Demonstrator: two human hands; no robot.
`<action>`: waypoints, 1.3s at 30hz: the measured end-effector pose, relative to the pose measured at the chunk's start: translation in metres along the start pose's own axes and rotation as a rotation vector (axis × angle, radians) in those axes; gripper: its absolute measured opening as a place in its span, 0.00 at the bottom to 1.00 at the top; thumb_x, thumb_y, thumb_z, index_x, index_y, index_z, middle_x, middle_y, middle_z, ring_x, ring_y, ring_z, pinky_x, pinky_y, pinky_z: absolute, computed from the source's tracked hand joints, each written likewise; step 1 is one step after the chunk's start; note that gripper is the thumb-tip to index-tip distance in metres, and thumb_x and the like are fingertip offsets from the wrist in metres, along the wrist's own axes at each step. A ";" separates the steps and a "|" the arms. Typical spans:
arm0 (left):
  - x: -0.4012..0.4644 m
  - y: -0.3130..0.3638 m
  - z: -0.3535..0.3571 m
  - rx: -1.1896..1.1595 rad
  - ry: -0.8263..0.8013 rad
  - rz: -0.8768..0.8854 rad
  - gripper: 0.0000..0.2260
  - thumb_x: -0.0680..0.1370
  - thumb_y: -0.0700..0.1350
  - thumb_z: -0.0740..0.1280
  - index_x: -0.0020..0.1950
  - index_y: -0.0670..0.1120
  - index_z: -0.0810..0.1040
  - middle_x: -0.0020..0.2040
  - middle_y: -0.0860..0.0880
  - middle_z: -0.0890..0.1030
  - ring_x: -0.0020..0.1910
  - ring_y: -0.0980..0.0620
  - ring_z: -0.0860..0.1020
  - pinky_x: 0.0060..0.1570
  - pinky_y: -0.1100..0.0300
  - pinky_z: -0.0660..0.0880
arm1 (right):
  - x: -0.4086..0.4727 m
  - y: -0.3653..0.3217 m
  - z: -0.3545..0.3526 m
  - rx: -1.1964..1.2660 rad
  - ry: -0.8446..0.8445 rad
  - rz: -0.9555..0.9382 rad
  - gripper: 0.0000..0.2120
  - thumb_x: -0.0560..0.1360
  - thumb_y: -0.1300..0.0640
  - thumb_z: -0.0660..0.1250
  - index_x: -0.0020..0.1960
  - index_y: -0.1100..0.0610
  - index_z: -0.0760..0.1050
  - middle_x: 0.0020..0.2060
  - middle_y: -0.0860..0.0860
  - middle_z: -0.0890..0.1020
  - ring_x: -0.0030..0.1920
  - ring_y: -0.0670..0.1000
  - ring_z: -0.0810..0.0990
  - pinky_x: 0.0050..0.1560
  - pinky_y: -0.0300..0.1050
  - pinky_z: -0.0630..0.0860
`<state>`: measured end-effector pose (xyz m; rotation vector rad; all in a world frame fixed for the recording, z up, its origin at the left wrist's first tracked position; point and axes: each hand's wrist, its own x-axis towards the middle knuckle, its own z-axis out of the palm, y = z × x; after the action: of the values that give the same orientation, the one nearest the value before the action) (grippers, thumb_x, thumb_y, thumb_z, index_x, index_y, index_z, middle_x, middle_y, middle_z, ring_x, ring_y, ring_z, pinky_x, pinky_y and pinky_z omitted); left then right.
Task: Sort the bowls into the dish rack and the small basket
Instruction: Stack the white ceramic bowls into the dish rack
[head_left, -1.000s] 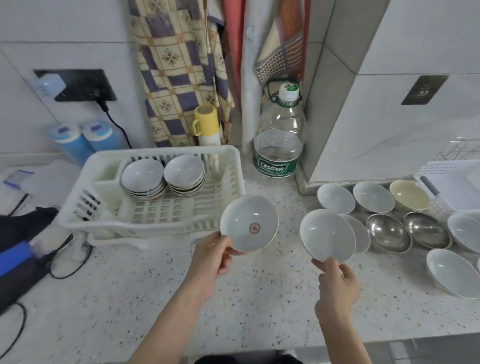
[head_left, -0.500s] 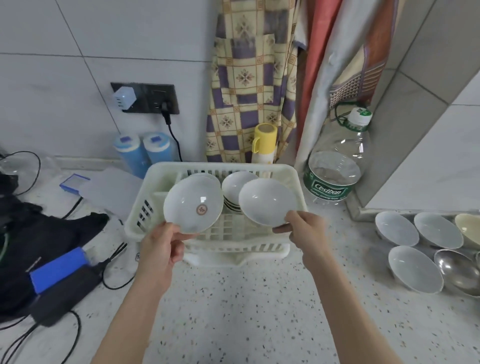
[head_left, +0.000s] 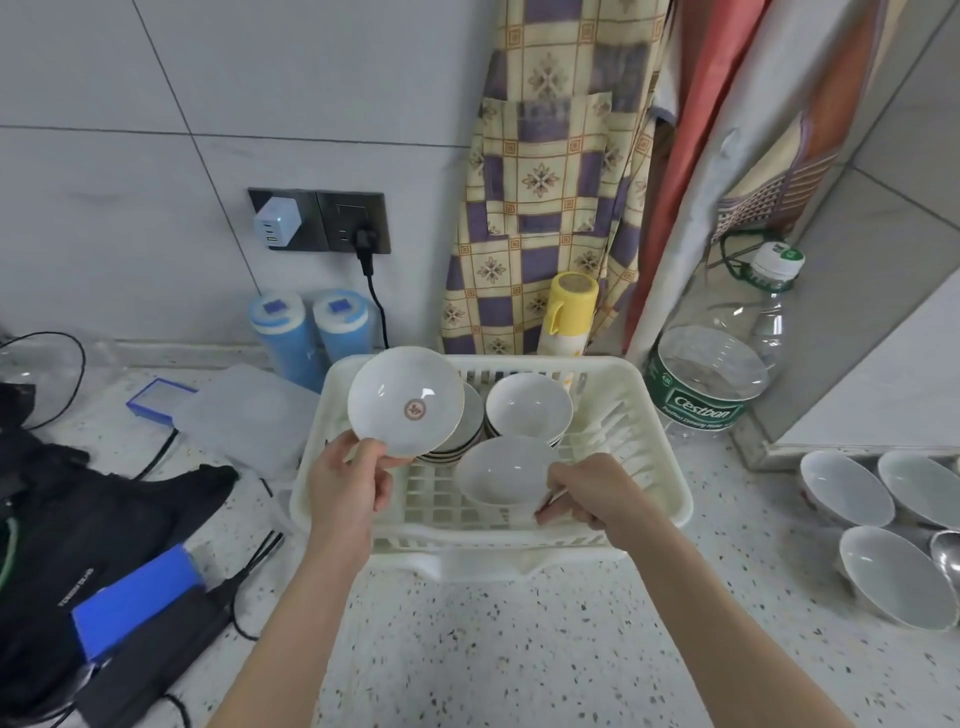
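Rack (head_left: 660, 415): cream plastic, on a speckled counter (head_left: 519, 649) against the tiled wall. Contents: 2 stacks of white bowls at the back, left stack (head_left: 467, 441) largely hidden, right stack (head_left: 529, 408) in plain view. Left hand (head_left: 348, 478): thumb and fingers pinch the lower rim of a marked bowl (head_left: 405, 401), white with 1 red emblem at its centre, tilted toward the camera and held above the left stack. Right hand (head_left: 587, 493): fingers curled on the near rim of a plain bowl (head_left: 506, 470), white, low over the rack floor in front of the right stack; whether it touches the floor cannot be told. Loose bowls (head_left: 891, 577): 4 white ones on the counter at far right, well apart from the rack. Behind the rack: yellow cup (head_left: 569, 312), 2 blue canisters (head_left: 311, 332), checked cloth (head_left: 550, 171) hanging on the wall. Right of the rack: clear water bottle (head_left: 717, 374), green label. Left: black bag (head_left: 78, 519), cables, wall socket (head_left: 319, 221) with a white charger and a black plug.
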<state>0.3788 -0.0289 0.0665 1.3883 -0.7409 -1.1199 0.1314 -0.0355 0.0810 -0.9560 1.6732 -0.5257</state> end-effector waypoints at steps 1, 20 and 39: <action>0.002 -0.002 0.001 -0.003 0.002 0.002 0.10 0.71 0.44 0.66 0.49 0.41 0.78 0.38 0.43 0.86 0.21 0.56 0.64 0.19 0.65 0.61 | 0.002 -0.002 0.001 -0.018 -0.018 0.020 0.05 0.69 0.62 0.62 0.39 0.64 0.73 0.34 0.61 0.85 0.18 0.45 0.58 0.19 0.35 0.55; 0.012 -0.015 0.003 -0.007 0.000 -0.026 0.09 0.74 0.37 0.64 0.52 0.45 0.80 0.38 0.42 0.86 0.21 0.58 0.66 0.19 0.68 0.64 | 0.041 -0.005 0.028 -0.314 -0.099 0.157 0.06 0.71 0.66 0.61 0.36 0.60 0.66 0.45 0.65 0.85 0.16 0.46 0.58 0.20 0.34 0.55; 0.004 -0.007 0.001 0.193 -0.169 -0.076 0.10 0.75 0.36 0.63 0.51 0.44 0.81 0.36 0.40 0.85 0.21 0.56 0.66 0.20 0.66 0.63 | 0.062 0.022 0.048 -0.758 0.041 0.020 0.05 0.71 0.63 0.64 0.45 0.56 0.70 0.37 0.50 0.72 0.46 0.55 0.76 0.43 0.45 0.72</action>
<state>0.3776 -0.0319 0.0591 1.5062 -0.9440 -1.2629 0.1634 -0.0668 0.0131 -1.4636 1.9521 0.1364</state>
